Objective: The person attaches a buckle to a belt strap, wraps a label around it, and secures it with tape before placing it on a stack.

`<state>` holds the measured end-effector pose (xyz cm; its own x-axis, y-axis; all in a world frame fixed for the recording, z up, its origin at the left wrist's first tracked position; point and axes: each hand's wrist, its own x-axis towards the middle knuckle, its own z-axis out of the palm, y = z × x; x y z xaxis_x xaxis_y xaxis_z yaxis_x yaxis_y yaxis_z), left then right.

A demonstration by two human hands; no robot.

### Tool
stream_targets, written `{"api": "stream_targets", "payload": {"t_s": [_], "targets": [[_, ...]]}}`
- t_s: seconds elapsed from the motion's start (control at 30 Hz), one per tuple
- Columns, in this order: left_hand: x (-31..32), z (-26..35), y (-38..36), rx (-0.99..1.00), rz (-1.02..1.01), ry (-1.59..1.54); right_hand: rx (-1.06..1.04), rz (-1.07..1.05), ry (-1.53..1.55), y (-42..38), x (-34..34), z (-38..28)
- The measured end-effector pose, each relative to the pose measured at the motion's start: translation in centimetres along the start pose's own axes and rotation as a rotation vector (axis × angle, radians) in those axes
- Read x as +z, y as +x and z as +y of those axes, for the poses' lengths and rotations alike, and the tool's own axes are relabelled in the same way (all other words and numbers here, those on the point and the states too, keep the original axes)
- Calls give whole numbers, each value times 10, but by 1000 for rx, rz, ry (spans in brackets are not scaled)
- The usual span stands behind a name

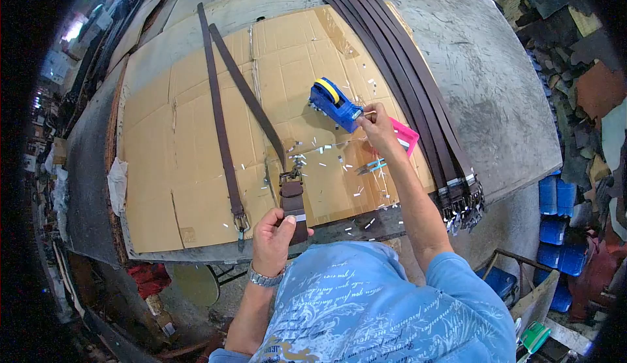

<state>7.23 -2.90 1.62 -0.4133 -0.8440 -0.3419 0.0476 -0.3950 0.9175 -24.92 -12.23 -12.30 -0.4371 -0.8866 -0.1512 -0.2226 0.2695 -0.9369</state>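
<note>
Tape dispenser (336,105) on the cardboard (189,115), between single belt (221,115) and belt bundle (418,75).

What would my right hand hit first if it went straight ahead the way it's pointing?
Most likely the blue tape dispenser. Its near end is at the fingertips of your right hand, though I can't tell whether they already touch.

Light-blue short-sleeved shirt (392,311), 6 o'clock; white script and floral print, some tan; silver link-band wristwatch (265,277), 7 o'clock.
</note>
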Motion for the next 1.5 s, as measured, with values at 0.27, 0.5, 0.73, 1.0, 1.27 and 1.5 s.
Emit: {"api": "stream_targets", "payload": {"t_s": [0.27, 0.5, 0.73, 1.0, 1.27, 1.5], "targets": [[4, -2, 1, 14, 27, 8, -271, 147, -708, -5, -4, -12], [15, -7, 9, -22, 83, -111, -131, -199, -32, -102, -13, -68], [24, -6, 12, -70, -19, -197, -76, -474, 195, -175, -10, -103], [22, 0, 4, -97, -48, -204, -115, -549, 53, -182, -5, -121], [14, -3, 3, -85, -83, -273, -178, -486, -20, -187, 4, -116], [13, 2, 3, -65, -53, -302, -69, -447, 276, -190, 8, -97]]}}
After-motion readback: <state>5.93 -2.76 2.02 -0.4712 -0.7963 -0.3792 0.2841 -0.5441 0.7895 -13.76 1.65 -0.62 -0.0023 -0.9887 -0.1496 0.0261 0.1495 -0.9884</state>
